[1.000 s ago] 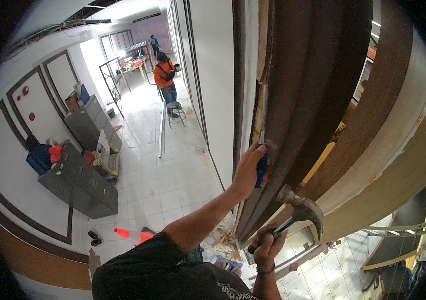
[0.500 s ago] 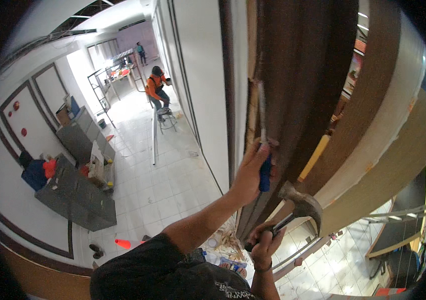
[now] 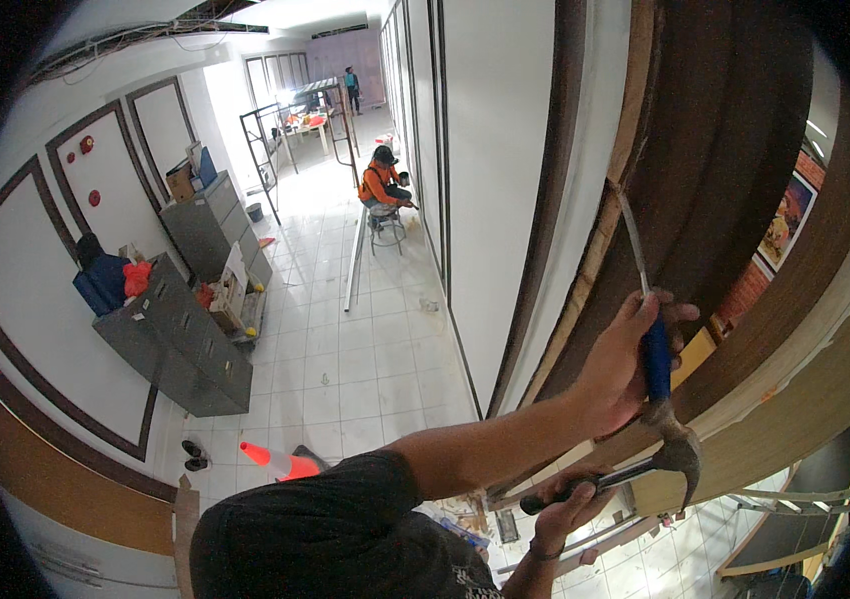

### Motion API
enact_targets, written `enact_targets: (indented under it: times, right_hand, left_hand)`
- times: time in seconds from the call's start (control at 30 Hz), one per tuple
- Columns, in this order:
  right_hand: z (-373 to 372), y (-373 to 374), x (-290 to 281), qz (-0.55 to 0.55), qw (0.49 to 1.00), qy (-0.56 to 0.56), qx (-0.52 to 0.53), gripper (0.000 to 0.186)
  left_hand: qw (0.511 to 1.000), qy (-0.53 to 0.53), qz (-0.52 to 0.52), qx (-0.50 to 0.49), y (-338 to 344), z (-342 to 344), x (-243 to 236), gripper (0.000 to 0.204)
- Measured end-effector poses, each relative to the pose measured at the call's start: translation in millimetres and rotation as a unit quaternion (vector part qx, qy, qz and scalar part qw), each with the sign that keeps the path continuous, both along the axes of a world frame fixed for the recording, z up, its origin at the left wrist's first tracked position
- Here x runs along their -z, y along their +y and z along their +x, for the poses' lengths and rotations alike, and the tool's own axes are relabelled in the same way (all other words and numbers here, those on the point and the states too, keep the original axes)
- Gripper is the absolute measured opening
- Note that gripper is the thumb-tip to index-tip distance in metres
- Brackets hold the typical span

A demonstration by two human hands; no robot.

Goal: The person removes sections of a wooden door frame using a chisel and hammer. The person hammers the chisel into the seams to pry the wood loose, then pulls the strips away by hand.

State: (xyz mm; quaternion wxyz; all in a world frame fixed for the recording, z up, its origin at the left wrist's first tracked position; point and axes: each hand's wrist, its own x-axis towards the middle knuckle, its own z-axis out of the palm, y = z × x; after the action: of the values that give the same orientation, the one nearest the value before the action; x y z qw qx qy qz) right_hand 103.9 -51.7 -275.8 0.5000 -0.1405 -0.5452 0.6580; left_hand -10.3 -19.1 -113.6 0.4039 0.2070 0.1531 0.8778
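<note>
— Hammer point(image 3: 680, 454) has come up against the chisel point(image 3: 653, 349) butt since a moment ago.
— Yes; left hand point(image 3: 620, 364) is clamped on the blue handle, steadying the blade in the door frame point(image 3: 600, 225) gap. Right hand point(image 3: 567, 496) grips the hammer's shaft.

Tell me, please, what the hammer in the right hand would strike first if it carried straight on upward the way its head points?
Most likely the butt of the blue-handled chisel that the left hand grips; the hammer in the right hand sits just below it, though depth is unclear.
</note>
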Motion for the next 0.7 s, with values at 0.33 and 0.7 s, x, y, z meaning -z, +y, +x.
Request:
enact_targets:
  times: [0.33,0.7]
  right_hand:
    - [11.9,7.6,14.8,-0.031,0.999,-0.013,0.001,0.058]
    - [22.0,11.8,-2.2,0.035,0.999,0.008,-0.035,0.052]
  left_hand:
    - [0.994,0.080,-0.046,0.056,-6.7,-8.3,4.3,0.039]
    - [0.986,0.134,-0.065,0.070,-13.4,-8.8,-9.2,0.043]
